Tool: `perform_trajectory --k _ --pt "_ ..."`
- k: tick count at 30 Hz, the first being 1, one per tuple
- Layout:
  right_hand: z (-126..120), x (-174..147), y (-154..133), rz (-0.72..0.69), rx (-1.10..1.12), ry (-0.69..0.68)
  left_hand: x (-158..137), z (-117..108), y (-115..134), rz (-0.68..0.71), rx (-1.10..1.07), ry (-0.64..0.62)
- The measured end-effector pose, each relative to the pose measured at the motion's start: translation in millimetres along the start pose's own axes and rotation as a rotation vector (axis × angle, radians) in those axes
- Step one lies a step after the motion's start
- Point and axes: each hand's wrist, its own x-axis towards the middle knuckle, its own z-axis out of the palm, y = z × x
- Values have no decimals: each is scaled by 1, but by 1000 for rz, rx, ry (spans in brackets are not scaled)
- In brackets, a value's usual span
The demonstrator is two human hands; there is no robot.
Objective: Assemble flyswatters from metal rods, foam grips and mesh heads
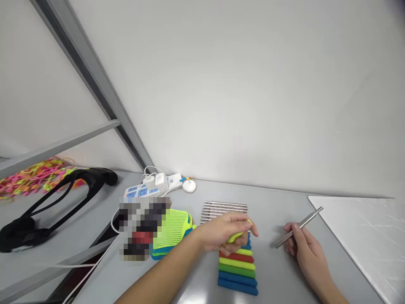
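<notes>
My left hand (229, 232) is closed around a yellow-green sleeve (234, 238), whose end pokes out by the thumb. Most of that sleeve is hidden by the fingers. Under and in front of this hand lies a row of coloured sleeves (237, 272) in blue, green, yellow and red, side by side. Several shiny metal rods (224, 206) lie parallel just behind it. Farther right, my right hand (303, 245) pinches a metal rod (311, 216) between thumb and fingers. That rod slants up to the right, clear of the table, with a narrower far end.
Left of the sleeves is a yellow-green mesh pouch (175, 223) with blue edging, beside a blurred-out patch. A power strip (142, 191) with cables and a white round device (189, 185) sit by the wall. A white sheet (363, 228) covers the right; a grey metal frame (95, 76) stands left.
</notes>
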Motion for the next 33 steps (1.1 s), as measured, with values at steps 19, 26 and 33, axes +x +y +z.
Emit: perform_trajectory --k 19,26,33 --pt "80 -1 -56 -86 334 -250 -10 -18 -47 347 1289 676" --pt "74 -1 -60 -127 308 -290 -11 -18 -47 353 1393 648" --pt "79 -15 -69 -159 225 -441 -12 -7 -50 476 1329 592"
